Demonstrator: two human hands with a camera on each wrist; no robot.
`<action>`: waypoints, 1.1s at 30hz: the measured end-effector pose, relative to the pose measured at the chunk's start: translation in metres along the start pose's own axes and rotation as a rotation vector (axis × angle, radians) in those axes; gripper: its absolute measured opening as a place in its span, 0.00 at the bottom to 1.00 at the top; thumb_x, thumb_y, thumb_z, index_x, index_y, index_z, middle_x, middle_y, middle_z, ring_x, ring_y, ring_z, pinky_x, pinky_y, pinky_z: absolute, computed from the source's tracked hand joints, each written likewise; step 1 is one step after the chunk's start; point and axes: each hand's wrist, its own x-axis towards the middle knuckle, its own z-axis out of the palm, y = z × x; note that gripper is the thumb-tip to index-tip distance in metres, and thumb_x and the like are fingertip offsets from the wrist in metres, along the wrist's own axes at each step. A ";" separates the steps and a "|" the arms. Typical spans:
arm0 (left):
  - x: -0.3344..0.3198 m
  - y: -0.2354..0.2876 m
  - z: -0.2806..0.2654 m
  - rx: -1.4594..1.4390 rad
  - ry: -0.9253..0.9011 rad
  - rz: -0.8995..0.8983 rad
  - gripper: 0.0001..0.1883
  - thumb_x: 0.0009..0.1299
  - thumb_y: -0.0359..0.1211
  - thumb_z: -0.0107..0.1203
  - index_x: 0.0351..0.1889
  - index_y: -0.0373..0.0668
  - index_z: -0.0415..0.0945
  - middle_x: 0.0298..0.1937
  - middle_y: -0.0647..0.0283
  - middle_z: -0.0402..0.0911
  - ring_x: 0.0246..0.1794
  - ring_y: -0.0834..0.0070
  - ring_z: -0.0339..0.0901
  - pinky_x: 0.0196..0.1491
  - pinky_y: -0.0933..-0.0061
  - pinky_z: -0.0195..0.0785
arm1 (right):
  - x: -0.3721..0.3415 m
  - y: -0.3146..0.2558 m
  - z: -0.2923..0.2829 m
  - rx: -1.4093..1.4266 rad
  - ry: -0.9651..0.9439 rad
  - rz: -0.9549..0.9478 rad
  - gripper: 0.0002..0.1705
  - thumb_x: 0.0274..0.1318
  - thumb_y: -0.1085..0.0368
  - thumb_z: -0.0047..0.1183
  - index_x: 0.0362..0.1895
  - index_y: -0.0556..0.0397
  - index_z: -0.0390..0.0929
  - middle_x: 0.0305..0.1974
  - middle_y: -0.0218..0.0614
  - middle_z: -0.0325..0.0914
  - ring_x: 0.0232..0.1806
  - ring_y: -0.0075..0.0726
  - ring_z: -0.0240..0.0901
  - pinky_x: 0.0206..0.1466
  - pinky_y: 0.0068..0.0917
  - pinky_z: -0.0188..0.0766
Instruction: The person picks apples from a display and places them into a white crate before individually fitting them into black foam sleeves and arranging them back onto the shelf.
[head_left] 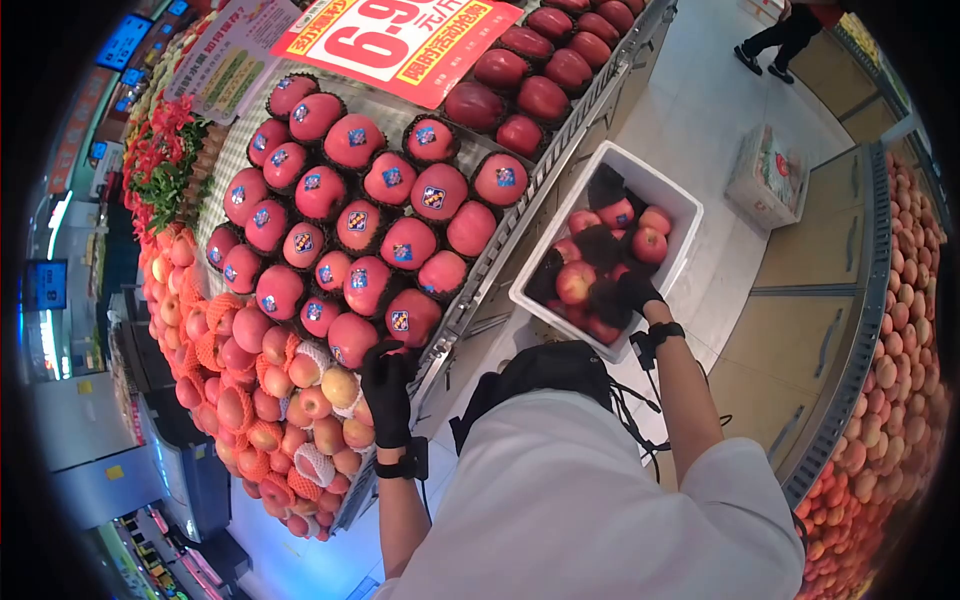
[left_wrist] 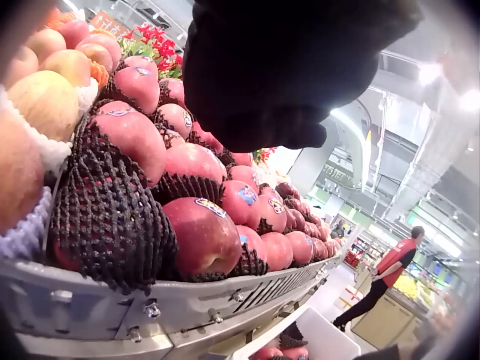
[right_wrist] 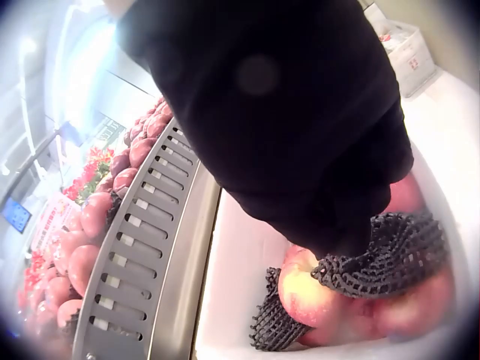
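Note:
My right hand, in a black glove, reaches into a white foam box of red apples. In the right wrist view its fingertips pinch a black foam net that lies over the apples, beside a red-and-yellow apple. My left hand, also black-gloved, hovers with loosely bent fingers at the front edge of the display, nearest to a large apple. Nothing shows in its grasp. Seen from the left wrist, the dark glove is above a netted apple, its palm side largely hidden.
Rows of stickered apples in black nets fill the display beside a slotted metal rail. A red price sign stands behind them. Another box sits on the floor near cabinets. A person stands farther off.

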 end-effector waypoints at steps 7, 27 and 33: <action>0.004 0.004 0.020 -0.032 -0.057 -0.086 0.09 0.69 0.26 0.52 0.46 0.42 0.76 0.27 0.70 0.74 0.24 0.86 0.68 0.26 0.85 0.58 | -0.009 -0.013 0.029 -0.696 0.133 -0.249 0.24 0.56 0.44 0.51 0.38 0.52 0.83 0.33 0.45 0.83 0.34 0.48 0.81 0.38 0.44 0.77; 0.032 0.049 0.108 0.031 -0.362 0.029 0.17 0.67 0.28 0.61 0.53 0.36 0.74 0.49 0.61 0.79 0.49 0.74 0.77 0.52 0.72 0.71 | -0.117 -0.256 0.043 -0.289 0.050 -0.641 0.20 0.57 0.52 0.58 0.44 0.56 0.80 0.36 0.41 0.83 0.37 0.36 0.80 0.43 0.33 0.75; 0.042 0.044 0.102 0.106 -0.307 -0.039 0.15 0.68 0.32 0.61 0.47 0.32 0.75 0.41 0.62 0.80 0.41 0.78 0.75 0.43 0.74 0.69 | -0.119 -0.258 0.076 -0.163 -0.017 -0.615 0.24 0.54 0.48 0.60 0.40 0.57 0.81 0.34 0.44 0.82 0.34 0.38 0.79 0.40 0.35 0.73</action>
